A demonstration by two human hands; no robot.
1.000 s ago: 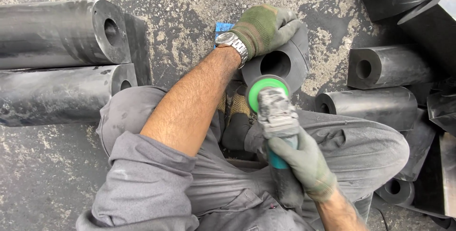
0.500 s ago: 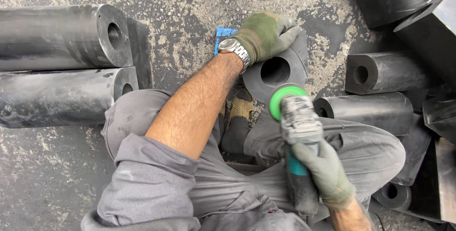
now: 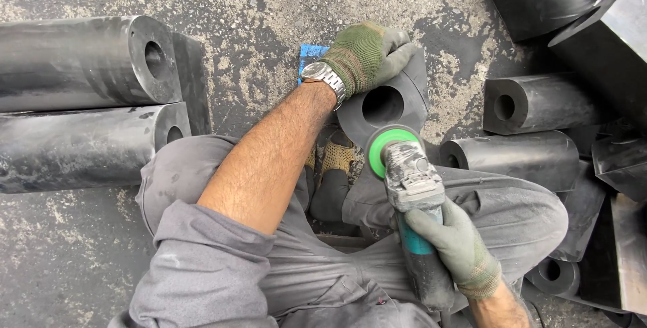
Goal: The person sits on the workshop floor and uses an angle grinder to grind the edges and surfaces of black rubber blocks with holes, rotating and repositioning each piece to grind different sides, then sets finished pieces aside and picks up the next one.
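My left hand (image 3: 369,51), in a green glove with a metal wristwatch, lies on top of a black rubber block (image 3: 397,102) with a round hole, steadying it between my knees. My right hand (image 3: 453,244), gloved, grips the teal handle of an angle grinder (image 3: 411,186). The grinder's green disc (image 3: 391,144) sits against the near face of the block, just below the hole. A blue flat piece (image 3: 310,58) lies on the ground beside my left wrist.
Two long black rubber cylinders (image 3: 81,99) with centre holes lie at the left. More black blocks and tubes (image 3: 532,102) crowd the right side and top right. The ground is rough stained concrete (image 3: 256,24). My grey-trousered legs fill the lower middle.
The grinder swung out to the right half a second ago and has now come back to the block's near face. My left hand stays on the block.
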